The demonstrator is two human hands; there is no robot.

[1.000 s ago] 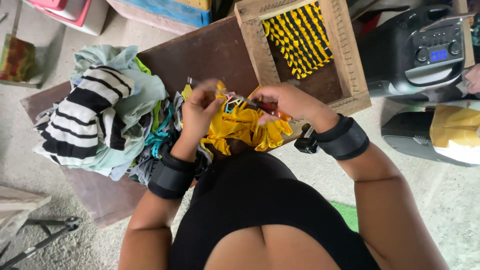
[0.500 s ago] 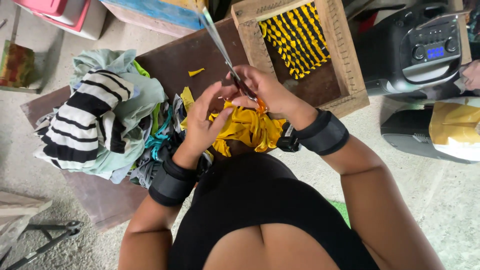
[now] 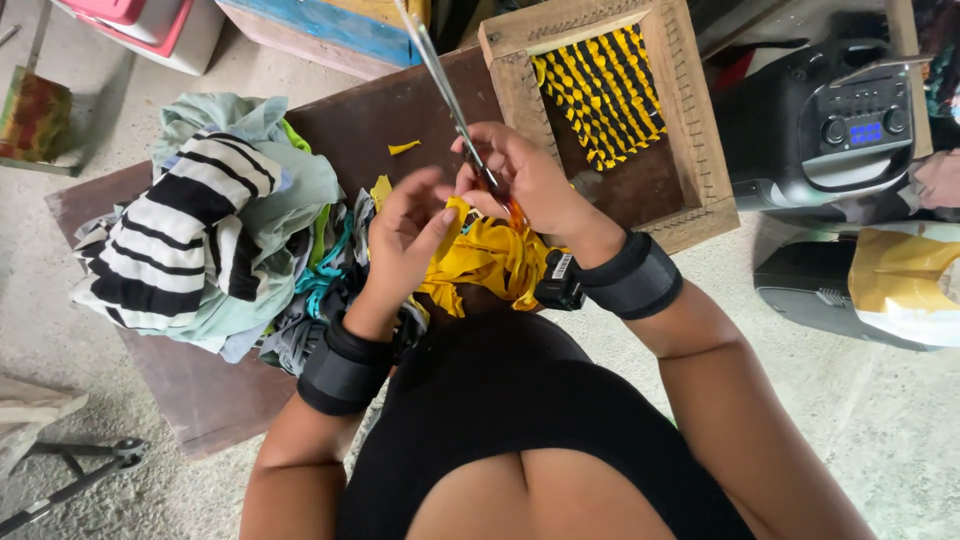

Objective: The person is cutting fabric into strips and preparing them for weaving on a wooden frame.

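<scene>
Right hand (image 3: pixel 525 180) closed around the orange handles of a pair of scissors (image 3: pixel 452 100), long blades pointing up and away toward the far edge of the bench (image 3: pixel 380 110), blades apparently together. Left hand (image 3: pixel 405 235) just beside it, fingers curled and pinching a bit of yellow fabric (image 3: pixel 490 260) at the thumb, fingertips almost touching the right hand's knuckles. Hard to tell whether the blades meet the cloth. Yellow fabric bunched below both hands, at the near edge of the bench, against the black-clad torso. Black wrist straps on both forearms, the right one (image 3: pixel 630 280) carrying a small dark device on its inner side.

On the bare brown bench top beyond the hands, a small yellow scrap (image 3: pixel 403 147), apart from the rest. To the left, spilling over the left edge, a heap of clothing (image 3: pixel 300 200): a black-and-white striped piece (image 3: pixel 170 250) on top, pale green and teal cloth beneath. At the right far corner, a wooden frame loom (image 3: pixel 690 130) with a yellow-and-black woven patch (image 3: pixel 605 95) in its upper half, nails along the rim.

Off the bench, right side: a black portable radio (image 3: pixel 830 130) with a blue lit display, and a dark case with a yellow-and-white bag (image 3: pixel 900 280) on the floor. Far left: a pink box (image 3: pixel 140 20) and a painted blue-and-yellow crate (image 3: pixel 330 25).
</scene>
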